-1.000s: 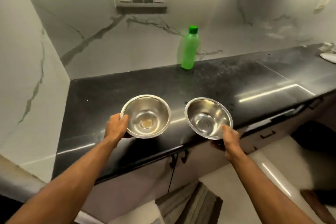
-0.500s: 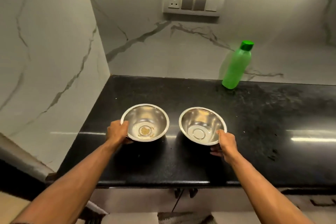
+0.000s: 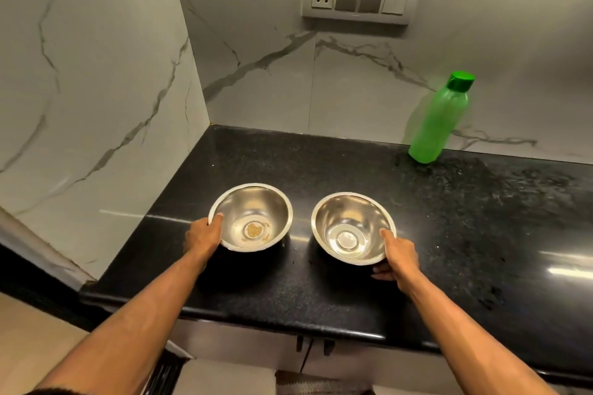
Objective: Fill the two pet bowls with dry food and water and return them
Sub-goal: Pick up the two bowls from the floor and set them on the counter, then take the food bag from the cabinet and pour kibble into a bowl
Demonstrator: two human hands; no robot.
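Left hand (image 3: 202,236) grips the near-left rim of the left steel bowl (image 3: 251,217): the thumb hooks over the rim into the bowl, and the remaining fingers, hidden from here, presumably wrap beneath the outer wall. A few brown crumbs lie on the bowl's base just right of that thumb, so this one is likely the food bowl. It sits on the black table (image 3: 449,234), probably set down so that both hands can be freed for filling. Right steel bowl (image 3: 353,228), just beside the first and not touching it, is clean inside and tipped slightly toward the viewer. Right hand (image 3: 398,255) pinches its near-right rim, thumb over the edge and fingers (image 3: 382,274) curled under, steadying the tilt. Well beyond and to the right of these fingers, a green bottle (image 3: 433,125) with its cap on stands against the wall, the probable water source.
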